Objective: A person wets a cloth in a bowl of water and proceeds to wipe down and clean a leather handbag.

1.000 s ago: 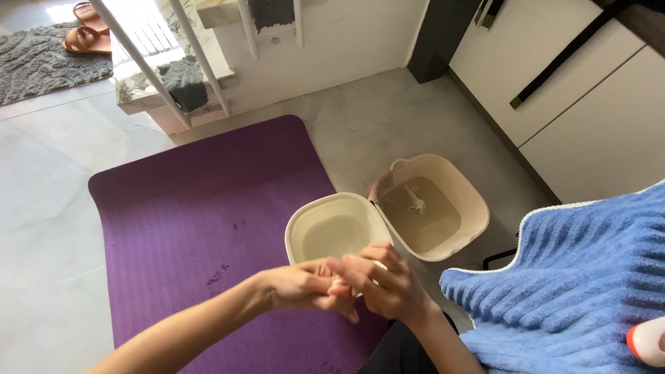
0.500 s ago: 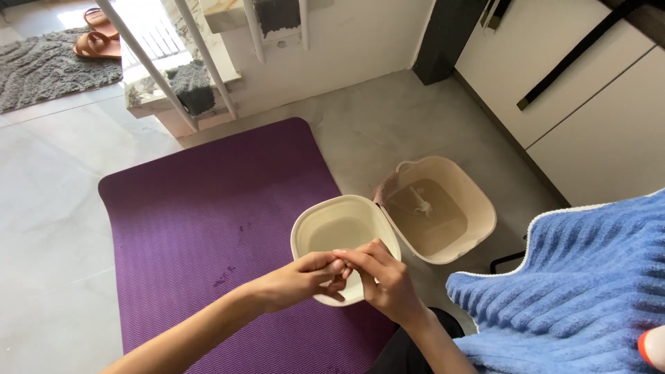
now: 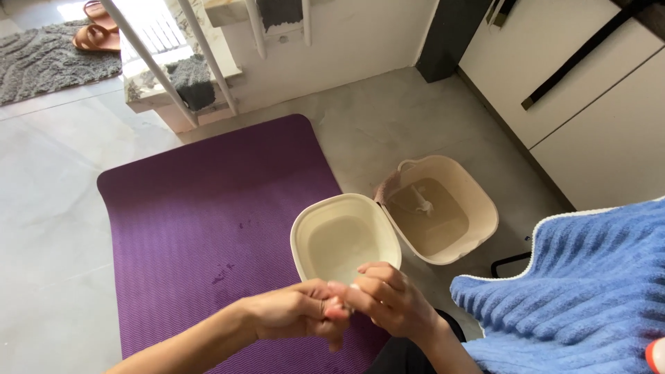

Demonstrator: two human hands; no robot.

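Observation:
My left hand (image 3: 294,312) and my right hand (image 3: 389,299) meet in front of me, fingertips touching over the near rim of a cream basin (image 3: 305,228) that holds water. Both hands pinch something small and pale between the fingers; it is too hidden to name. The basin sits on the right edge of a purple mat (image 3: 208,208). A second, larger beige basin (image 3: 485,208) with water stands just right of it on the floor.
A blue ribbed towel (image 3: 582,291) lies at the right. White cabinets (image 3: 596,97) line the far right. A white stair railing (image 3: 180,48), a grey rug (image 3: 41,55) and sandals (image 3: 97,31) are at the back left. Grey floor tiles surround the mat.
The view has shifted slightly, so the basins and mat sit a little further right. My hands stay joined near the cream basin's rim, now slightly lower.

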